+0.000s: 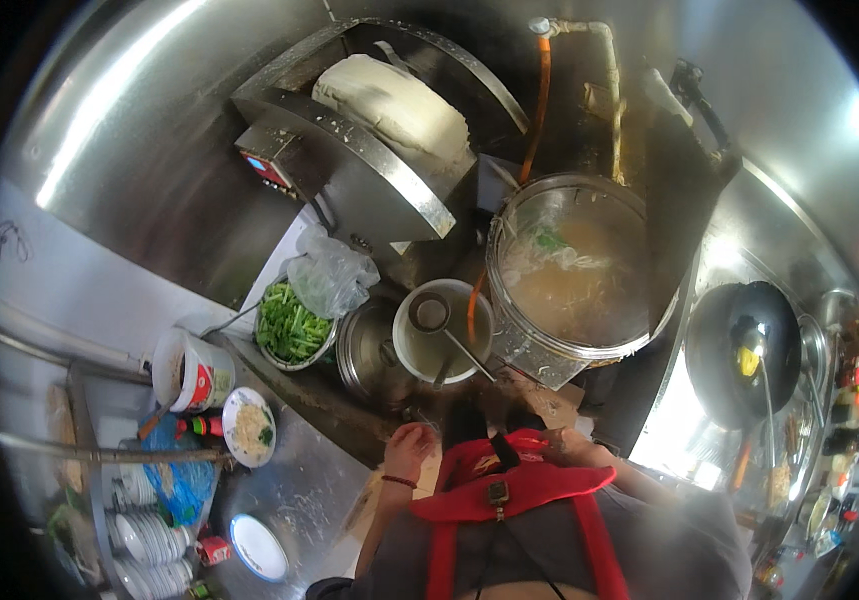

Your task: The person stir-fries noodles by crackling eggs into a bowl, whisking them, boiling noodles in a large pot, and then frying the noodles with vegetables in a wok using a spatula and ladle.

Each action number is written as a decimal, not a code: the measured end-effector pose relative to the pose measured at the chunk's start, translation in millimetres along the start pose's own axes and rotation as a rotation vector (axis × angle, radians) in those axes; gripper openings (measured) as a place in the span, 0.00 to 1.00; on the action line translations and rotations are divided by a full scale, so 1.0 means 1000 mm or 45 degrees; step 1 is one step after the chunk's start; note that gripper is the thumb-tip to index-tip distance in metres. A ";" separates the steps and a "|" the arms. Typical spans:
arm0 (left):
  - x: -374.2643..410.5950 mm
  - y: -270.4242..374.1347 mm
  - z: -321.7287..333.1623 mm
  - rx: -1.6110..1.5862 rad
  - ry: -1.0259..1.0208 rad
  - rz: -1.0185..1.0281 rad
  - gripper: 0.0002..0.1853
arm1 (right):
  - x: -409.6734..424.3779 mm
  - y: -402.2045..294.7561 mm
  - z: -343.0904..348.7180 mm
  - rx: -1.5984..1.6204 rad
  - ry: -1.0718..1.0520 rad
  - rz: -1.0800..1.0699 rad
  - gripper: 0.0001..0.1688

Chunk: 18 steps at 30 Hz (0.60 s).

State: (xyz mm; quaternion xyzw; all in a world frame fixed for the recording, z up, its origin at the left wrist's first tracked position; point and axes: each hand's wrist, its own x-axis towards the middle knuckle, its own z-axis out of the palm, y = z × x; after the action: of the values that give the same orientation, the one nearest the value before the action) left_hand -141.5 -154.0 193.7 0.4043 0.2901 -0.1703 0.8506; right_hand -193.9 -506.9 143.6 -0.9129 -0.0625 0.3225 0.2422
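Observation:
My left hand [410, 450], with a bracelet at the wrist, hangs in front of my waist, fingers loosely curled and apparently holding nothing. By the right edge of the red apron [504, 495] is my right hand [575, 448]; its fingers are partly hidden, so a grip on the cloth is unclear. Ahead of both hands stands a white bucket [401, 352] of cloudy liquid, with a long-handled ladle [461, 346] across it. Beyond it to the right, a large steaming pot [583, 349] holds cloudy water, noodles and some greens.
A dough block [395, 105] rests in a metal machine [369, 169]. Chopped greens [290, 322] fill a pot at left. A plate of noodles [251, 427], a blue-rimmed plate [259, 547] and stacked bowls [144, 536] are lower left. A black wok [744, 356] stands right.

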 end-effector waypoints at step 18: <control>0.185 0.175 0.006 0.385 -0.103 -0.093 0.06 | -0.010 -0.121 0.002 0.390 0.355 0.651 0.19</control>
State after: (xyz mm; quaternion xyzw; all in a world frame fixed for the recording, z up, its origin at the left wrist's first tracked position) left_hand 96.0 -61.3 183.2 0.5097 0.2409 -0.2589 0.7843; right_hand -197.6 -403.2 206.2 -0.8873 0.2519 0.2506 0.2940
